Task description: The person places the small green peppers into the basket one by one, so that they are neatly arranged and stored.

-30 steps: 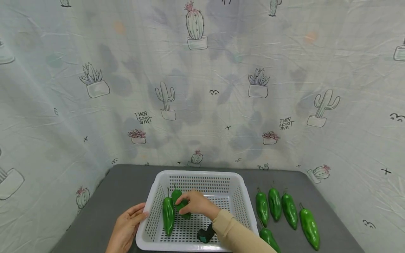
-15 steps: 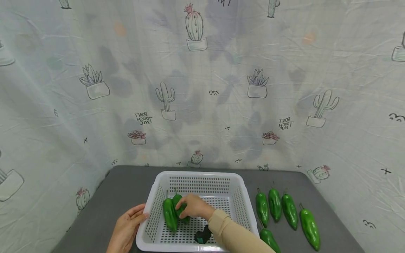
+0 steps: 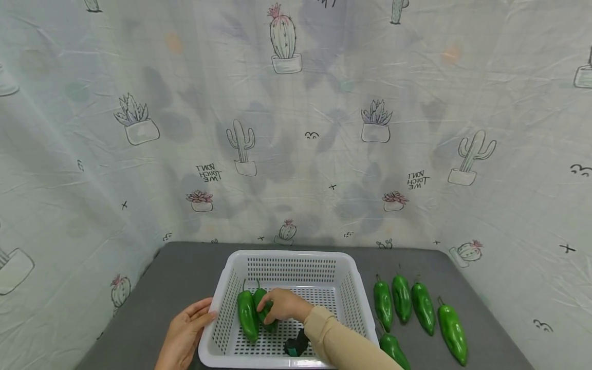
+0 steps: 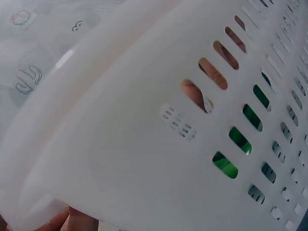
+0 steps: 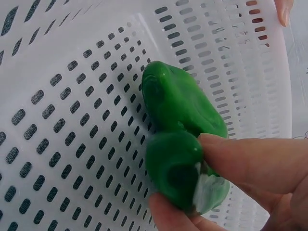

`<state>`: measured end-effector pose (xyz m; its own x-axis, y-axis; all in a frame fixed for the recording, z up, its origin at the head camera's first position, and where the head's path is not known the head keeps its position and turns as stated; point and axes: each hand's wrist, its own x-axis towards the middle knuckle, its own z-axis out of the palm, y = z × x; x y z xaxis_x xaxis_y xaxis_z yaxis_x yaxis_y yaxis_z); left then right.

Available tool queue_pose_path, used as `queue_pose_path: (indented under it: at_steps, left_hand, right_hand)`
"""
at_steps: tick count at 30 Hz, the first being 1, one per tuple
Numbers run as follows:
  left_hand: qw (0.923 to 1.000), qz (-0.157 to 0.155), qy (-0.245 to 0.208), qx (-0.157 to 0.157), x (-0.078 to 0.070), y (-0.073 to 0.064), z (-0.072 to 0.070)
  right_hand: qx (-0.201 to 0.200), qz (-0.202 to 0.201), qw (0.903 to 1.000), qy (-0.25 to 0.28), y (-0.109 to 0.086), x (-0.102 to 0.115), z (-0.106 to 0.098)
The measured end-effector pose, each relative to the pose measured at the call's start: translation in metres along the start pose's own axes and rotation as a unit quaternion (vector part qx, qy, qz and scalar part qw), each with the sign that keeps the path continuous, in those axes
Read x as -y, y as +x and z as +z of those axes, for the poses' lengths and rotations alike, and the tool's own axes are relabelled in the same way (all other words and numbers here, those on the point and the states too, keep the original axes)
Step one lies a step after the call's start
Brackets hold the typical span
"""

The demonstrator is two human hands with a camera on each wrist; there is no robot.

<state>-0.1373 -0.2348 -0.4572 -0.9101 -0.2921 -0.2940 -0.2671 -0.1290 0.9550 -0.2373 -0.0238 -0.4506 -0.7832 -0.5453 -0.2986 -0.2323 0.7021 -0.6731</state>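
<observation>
In the head view a white slotted plastic basket (image 3: 296, 254) stands on the table. My right hand (image 3: 284, 304) reaches inside it and pinches a green pepper (image 3: 260, 295) between thumb and fingers. Close on its left lies a second green pepper (image 3: 247, 316), stem toward the back. The right wrist view shows the pinched pepper (image 5: 166, 156) end-on, against the other pepper (image 5: 180, 96), with the slotted floor below. My left hand (image 3: 185, 329) holds the basket's left rim; in the left wrist view only its fingers (image 4: 82, 220) show, under the edge.
Right of the basket, several green peppers (image 3: 423, 308) lie in a row on the grey table (image 3: 185, 272). Another pepper (image 3: 393, 349) lies near the basket's front right corner, partly behind the right sleeve (image 3: 347, 341). A cactus-print curtain (image 3: 296, 154) surrounds the table.
The pinched pepper has shifted slightly toward the front, with my right hand. The left pepper has turned a little, its tip swinging right. My left hand stays on the rim.
</observation>
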Motion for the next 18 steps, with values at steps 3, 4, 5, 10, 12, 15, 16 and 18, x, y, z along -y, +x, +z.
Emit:
queue_pose_path:
  at_steps: [3, 4, 5, 10, 12, 15, 16, 18]
  left_hand:
    - [1.0, 0.0, -0.001, 0.0, -0.0004, -0.0002, 0.0]
    - [1.0, 0.0, -0.001, 0.001, -0.0006, -0.0002, 0.0]
    - [1.0, 0.001, 0.0, 0.002, -0.0007, -0.0001, -0.0001]
    - [1.0, 0.002, 0.002, 0.004, -0.0011, 0.0002, -0.0003]
    - [1.0, 0.001, 0.003, 0.003, -0.001, 0.0003, -0.0004]
    - [1.0, -0.003, 0.001, 0.002, -0.0007, 0.0004, -0.0004]
    - [1.0, -0.004, 0.0, 0.002, -0.0006, 0.0005, -0.0003]
    - [1.0, -0.005, -0.001, 0.002, -0.0004, 0.0007, -0.0002]
  right_hand:
    - [0.005, 0.0, 1.0, 0.006, 0.0006, -0.0008, 0.0009]
    - [0.007, 0.0, 1.0, 0.005, 0.0009, -0.0011, 0.0012]
    - [0.008, -0.001, 1.0, 0.002, 0.001, -0.0011, 0.0013]
    - [0.02, -0.001, 0.9998, -0.004, -0.0002, 0.0003, 0.0008]
    - [0.026, 0.001, 0.9997, -0.001, -0.0007, 0.0007, 0.0008]
    - [0.033, -0.001, 0.9994, -0.005, -0.0009, 0.001, 0.001]
    - [0.034, -0.002, 0.9994, -0.007, -0.0012, 0.0011, 0.0008]
    - [0.038, -0.006, 0.9991, -0.016, -0.0019, 0.0018, -0.0002]
